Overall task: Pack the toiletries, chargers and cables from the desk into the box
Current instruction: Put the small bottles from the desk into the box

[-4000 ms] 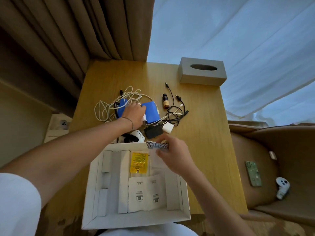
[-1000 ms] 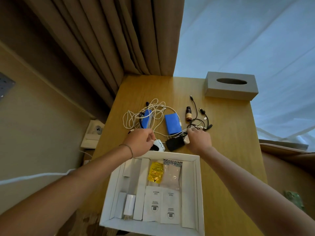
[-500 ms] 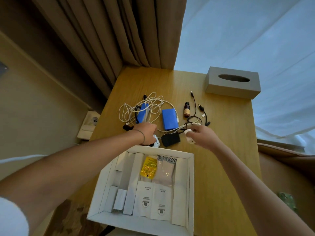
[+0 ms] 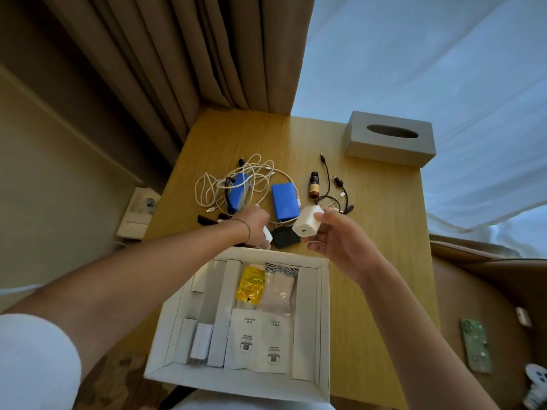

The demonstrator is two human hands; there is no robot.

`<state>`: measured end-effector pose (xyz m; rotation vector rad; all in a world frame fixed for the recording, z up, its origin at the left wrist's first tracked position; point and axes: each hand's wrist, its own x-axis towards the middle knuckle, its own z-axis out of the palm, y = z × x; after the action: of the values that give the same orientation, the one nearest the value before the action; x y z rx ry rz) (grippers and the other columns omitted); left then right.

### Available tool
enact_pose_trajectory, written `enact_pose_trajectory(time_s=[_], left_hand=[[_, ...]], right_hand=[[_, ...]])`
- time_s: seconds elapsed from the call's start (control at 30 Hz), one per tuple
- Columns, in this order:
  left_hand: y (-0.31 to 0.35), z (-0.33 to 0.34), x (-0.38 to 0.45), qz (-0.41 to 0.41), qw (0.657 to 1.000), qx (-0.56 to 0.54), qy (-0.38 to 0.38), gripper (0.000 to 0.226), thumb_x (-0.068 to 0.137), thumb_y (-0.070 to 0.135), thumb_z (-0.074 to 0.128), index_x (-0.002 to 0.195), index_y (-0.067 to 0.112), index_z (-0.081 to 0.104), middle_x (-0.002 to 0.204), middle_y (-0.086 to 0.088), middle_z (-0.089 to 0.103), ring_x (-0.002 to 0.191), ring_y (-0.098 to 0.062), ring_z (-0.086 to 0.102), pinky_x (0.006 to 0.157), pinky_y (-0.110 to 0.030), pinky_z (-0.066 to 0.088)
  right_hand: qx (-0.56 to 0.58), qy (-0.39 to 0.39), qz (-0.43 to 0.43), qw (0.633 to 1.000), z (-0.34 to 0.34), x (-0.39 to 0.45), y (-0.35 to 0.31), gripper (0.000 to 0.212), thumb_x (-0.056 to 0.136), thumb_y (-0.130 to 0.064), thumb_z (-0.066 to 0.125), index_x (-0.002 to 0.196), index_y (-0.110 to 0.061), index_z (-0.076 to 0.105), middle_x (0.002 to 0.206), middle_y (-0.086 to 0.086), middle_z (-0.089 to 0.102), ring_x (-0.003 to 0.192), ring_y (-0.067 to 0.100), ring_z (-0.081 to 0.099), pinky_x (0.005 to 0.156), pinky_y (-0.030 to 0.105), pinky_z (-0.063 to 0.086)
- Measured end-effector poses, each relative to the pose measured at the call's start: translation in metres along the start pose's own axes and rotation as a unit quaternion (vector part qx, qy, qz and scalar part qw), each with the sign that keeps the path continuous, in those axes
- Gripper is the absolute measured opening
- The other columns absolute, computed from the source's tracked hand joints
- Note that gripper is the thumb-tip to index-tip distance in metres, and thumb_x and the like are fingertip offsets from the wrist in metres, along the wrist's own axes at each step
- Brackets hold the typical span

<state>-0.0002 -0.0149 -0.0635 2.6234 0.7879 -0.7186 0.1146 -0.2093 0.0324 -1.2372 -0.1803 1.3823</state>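
My right hand (image 4: 340,241) holds a white charger cube (image 4: 307,221) above the far rim of the open white box (image 4: 324,291). My left hand (image 4: 254,223) reaches past the box, fingers curled down over a white gadget (image 4: 268,236); its grip is hidden. A black charger (image 4: 285,236) lies between my hands. Farther back are a white cable tangle (image 4: 236,179), two blue packs (image 4: 284,202), a small brown bottle (image 4: 314,184) and black cables (image 4: 337,187). In the box lie a yellow sachet (image 4: 251,285), white sachets (image 4: 257,338) and a white plug (image 4: 201,340).
A grey tissue box (image 4: 389,137) stands at the desk's far right corner. Brown curtains hang behind the desk. A wall socket (image 4: 139,211) sits low on the left. On the chair at right lie a green phone (image 4: 475,344) and a white controller (image 4: 535,383).
My right hand has lifted the white charger cube off the desk and turned it toward me. My left hand stays by the white gadget. A white plug lies in the box's left compartment.
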Motion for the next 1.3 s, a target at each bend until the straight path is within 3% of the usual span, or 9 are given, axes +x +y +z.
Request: enact_pose_trajectory(time_s=[0.17, 0.33, 0.57, 0.73, 0.8, 0.93, 1.13, 1.23, 1.3], left_hand=[[-0.012, -0.007, -0.015, -0.005, 0.984, -0.159, 0.075, 0.040, 0.071, 0.044, 0.079, 0.089, 0.021, 0.052, 0.085, 0.001, 0.058, 0.077, -0.022, 0.058, 0.057, -0.031, 0.042], [-0.023, -0.020, -0.044, -0.020, 0.921, -0.357, 0.158, 0.043, 0.076, 0.043, 0.081, 0.106, 0.023, 0.060, 0.099, 0.002, 0.062, 0.085, -0.018, 0.062, 0.070, -0.034, 0.054], [-0.049, -0.027, -0.097, -0.023, 0.833, -0.516, 0.201, 0.021, 0.091, 0.026, 0.068, 0.107, 0.013, 0.070, 0.094, 0.000, 0.066, 0.088, -0.019, 0.063, 0.073, -0.030, 0.052], [-0.067, -0.019, -0.137, -0.040, 0.764, -0.607, 0.213, 0.006, 0.093, 0.021, 0.065, 0.089, 0.017, 0.069, 0.082, -0.002, 0.067, 0.072, -0.021, 0.066, 0.057, -0.038, 0.060], [-0.073, -0.014, -0.149, -0.046, 0.760, -0.610, 0.221, 0.008, 0.094, 0.020, 0.065, 0.087, 0.020, 0.068, 0.082, -0.001, 0.066, 0.074, -0.021, 0.064, 0.061, -0.041, 0.060], [-0.088, -0.004, -0.168, -0.061, 0.779, -0.579, 0.230, 0.021, 0.093, 0.025, 0.067, 0.107, 0.009, 0.071, 0.098, -0.003, 0.069, 0.089, -0.016, 0.064, 0.074, -0.027, 0.050], [-0.103, 0.007, -0.196, -0.063, 0.794, -0.562, 0.223, 0.024, 0.094, 0.029, 0.067, 0.112, 0.013, 0.071, 0.094, 0.004, 0.069, 0.082, -0.008, 0.064, 0.061, -0.015, 0.048], [-0.108, 0.013, -0.205, -0.068, 0.798, -0.557, 0.220, 0.025, 0.094, 0.029, 0.066, 0.113, 0.013, 0.071, 0.094, 0.004, 0.067, 0.084, -0.008, 0.064, 0.066, -0.020, 0.050], [-0.110, 0.016, -0.209, -0.072, 0.804, -0.548, 0.217, 0.024, 0.094, 0.029, 0.067, 0.112, 0.013, 0.071, 0.097, 0.001, 0.069, 0.088, -0.014, 0.065, 0.070, -0.025, 0.053]], right_hand=[[-0.031, -0.071, -0.004, 0.997, 0.022, -0.011, 0.018, 0.038, 0.085, -0.011, 0.066, 0.123, -0.008, 0.064, 0.105, 0.014, 0.072, 0.085, 0.022, 0.068, 0.069, 0.028, 0.056], [-0.143, -0.089, 0.006, 0.986, 0.055, -0.021, 0.043, 0.043, 0.077, 0.002, 0.077, 0.116, -0.009, 0.062, 0.106, 0.008, 0.073, 0.099, 0.030, 0.068, 0.087, 0.041, 0.056], [-0.346, -0.016, 0.022, 0.938, 0.108, -0.003, 0.099, 0.041, 0.070, -0.017, 0.091, 0.104, -0.021, 0.068, 0.103, 0.004, 0.074, 0.098, 0.021, 0.072, 0.091, 0.042, 0.060], [-0.499, 0.009, -0.002, 0.866, 0.127, 0.022, 0.139, 0.036, 0.072, -0.040, 0.089, 0.098, -0.029, 0.066, 0.093, -0.006, 0.074, 0.086, 0.011, 0.070, 0.080, 0.037, 0.060], [-0.556, 0.008, -0.002, 0.831, 0.132, 0.031, 0.151, 0.035, 0.076, -0.042, 0.085, 0.101, -0.030, 0.064, 0.097, -0.006, 0.072, 0.086, 0.010, 0.067, 0.076, 0.032, 0.058], [-0.646, 0.003, -0.006, 0.763, 0.137, 0.048, 0.168, 0.042, 0.080, -0.042, 0.081, 0.114, -0.024, 0.064, 0.106, -0.002, 0.069, 0.095, 0.017, 0.064, 0.076, 0.033, 0.056], [-0.772, -0.043, -0.053, 0.631, 0.141, 0.059, 0.178, 0.037, 0.080, -0.050, 0.076, 0.106, -0.024, 0.075, 0.113, 0.000, 0.054, 0.107, 0.021, 0.047, 0.086, 0.038, 0.049], [-0.816, -0.059, -0.028, 0.574, 0.141, 0.065, 0.183, 0.036, 0.087, -0.054, 0.067, 0.103, -0.022, 0.073, 0.104, 0.000, 0.053, 0.101, 0.021, 0.049, 0.075, 0.035, 0.043], [-0.820, -0.067, -0.004, 0.568, 0.142, 0.068, 0.188, 0.032, 0.092, -0.052, 0.062, 0.093, -0.021, 0.067, 0.089, -0.003, 0.055, 0.092, 0.020, 0.059, 0.063, 0.031, 0.040]])
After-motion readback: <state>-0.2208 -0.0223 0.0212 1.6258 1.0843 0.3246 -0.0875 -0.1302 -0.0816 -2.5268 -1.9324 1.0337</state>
